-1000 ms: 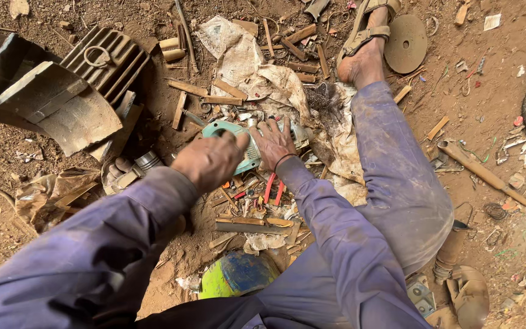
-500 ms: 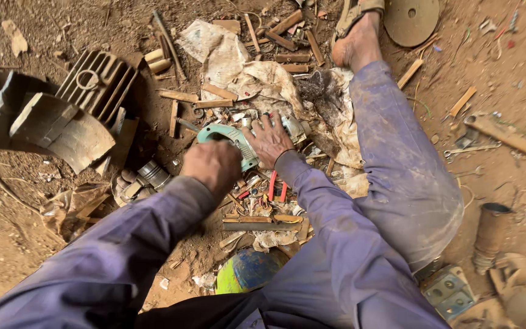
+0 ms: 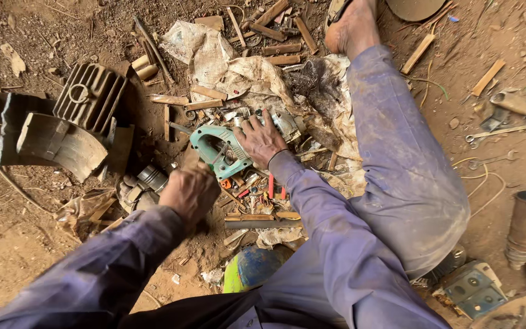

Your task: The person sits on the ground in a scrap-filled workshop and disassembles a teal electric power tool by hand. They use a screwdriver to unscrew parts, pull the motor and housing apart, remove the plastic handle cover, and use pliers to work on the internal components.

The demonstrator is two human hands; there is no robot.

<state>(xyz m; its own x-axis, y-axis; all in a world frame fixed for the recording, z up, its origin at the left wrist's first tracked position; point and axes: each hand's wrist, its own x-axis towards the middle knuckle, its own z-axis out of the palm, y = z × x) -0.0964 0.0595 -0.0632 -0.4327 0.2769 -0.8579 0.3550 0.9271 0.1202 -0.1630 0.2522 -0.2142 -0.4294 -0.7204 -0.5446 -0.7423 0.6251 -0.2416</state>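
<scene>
- Upper left: finned metal casting (image 3: 87, 95) on the dirt, untouched.
- Left hand (image 3: 191, 191), centre frame: clenched, can't tell what's inside.
- Green tool housing (image 3: 217, 149), centre: looks still part-dismantled, loose bits all round.
- Right hand (image 3: 260, 139): flat, fingers spread, pinning the housing.
- Green-and-blue can (image 3: 252, 268), bottom centre.
- Grey box (image 3: 473, 288), lower right; no legible labels.

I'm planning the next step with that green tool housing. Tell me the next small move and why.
Probably bring the left hand back onto the green tool housing. The right hand lies flat on its right end and pins it, while the left hand is raised, fist closed, just off its lower-left edge among scattered small parts.
</scene>
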